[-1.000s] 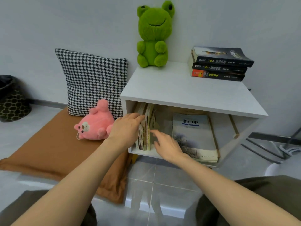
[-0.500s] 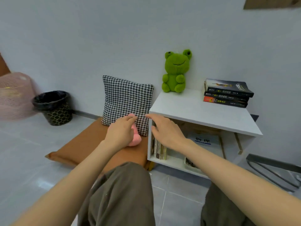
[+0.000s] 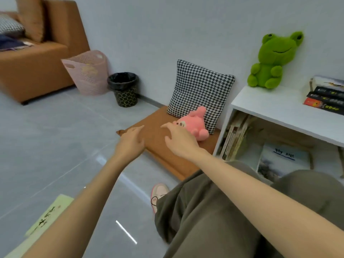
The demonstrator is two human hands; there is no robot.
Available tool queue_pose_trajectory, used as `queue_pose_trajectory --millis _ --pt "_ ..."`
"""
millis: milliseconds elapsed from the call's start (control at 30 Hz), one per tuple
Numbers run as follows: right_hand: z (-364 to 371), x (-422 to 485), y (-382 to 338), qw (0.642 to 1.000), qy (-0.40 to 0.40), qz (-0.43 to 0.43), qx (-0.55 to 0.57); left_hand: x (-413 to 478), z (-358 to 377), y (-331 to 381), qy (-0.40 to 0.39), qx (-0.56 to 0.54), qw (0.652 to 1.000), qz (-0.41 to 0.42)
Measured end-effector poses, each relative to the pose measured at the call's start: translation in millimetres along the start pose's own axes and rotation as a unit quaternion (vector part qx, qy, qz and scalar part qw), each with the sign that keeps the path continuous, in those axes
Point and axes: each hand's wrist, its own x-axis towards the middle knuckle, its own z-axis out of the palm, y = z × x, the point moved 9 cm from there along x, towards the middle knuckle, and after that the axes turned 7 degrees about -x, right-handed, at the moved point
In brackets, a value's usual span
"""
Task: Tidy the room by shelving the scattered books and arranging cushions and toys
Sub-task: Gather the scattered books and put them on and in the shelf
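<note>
My left hand (image 3: 131,141) hovers open over the near corner of the brown floor cushion (image 3: 154,135). My right hand (image 3: 179,139) is open too, fingers spread, just in front of the pink plush toy (image 3: 195,124), which lies on that cushion. A houndstooth cushion (image 3: 200,94) leans on the wall behind the toy. The white shelf unit (image 3: 283,107) carries a green frog plush (image 3: 271,62) and a stack of three dark books (image 3: 327,98). Inside it stand several upright books (image 3: 235,136) and a flat blue-titled book (image 3: 281,161).
A light green book (image 3: 49,215) lies on the grey floor at lower left. A black bin (image 3: 123,89) and a pink basket (image 3: 86,72) stand by the wall. A brown sofa (image 3: 37,51) with cushions fills the far left. My knees and one shoe (image 3: 158,194) are below.
Both hands left the shelf's upright books and swung left over the brown cushion. My view turned left, revealing the sofa, the basket and the green book on the floor.
</note>
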Motion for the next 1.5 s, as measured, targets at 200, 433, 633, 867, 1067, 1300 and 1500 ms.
queue_pose_trajectory --millis 200,433,633,867,1067,1300,1500 --pt "85.7 -4.3 -45.0 0.995 -0.094 -0.024 -0.010 -49.8 -0.4 -99.8 0.004 -0.001 0.994 -0.105" --pt "198.4 -33.5 -93.7 0.974 -0.212 -0.070 -0.030 -138.5 20.0 -214.4 -0.004 -0.008 0.970 -0.245" --pt "276.6 -65.8 -121.4 0.948 -0.304 -0.093 -0.020 -239.3 54.5 -299.5 -0.039 -0.029 0.923 -0.382" --pt "338.6 -92.8 -143.9 0.921 -0.368 -0.129 0.006 -341.1 90.7 -359.1 -0.072 -0.018 0.860 -0.505" --pt "367.0 -111.9 -164.4 0.896 -0.406 -0.181 0.010 -394.3 118.8 -383.5 -0.154 0.061 0.807 -0.567" --pt "378.7 -125.3 -172.7 0.881 -0.425 -0.206 0.018 -419.8 139.8 -412.2 -0.129 0.076 0.772 -0.618" --pt "385.2 -128.4 -182.0 0.876 -0.430 -0.218 0.033 -418.5 126.4 -434.1 -0.129 0.096 0.768 -0.619"
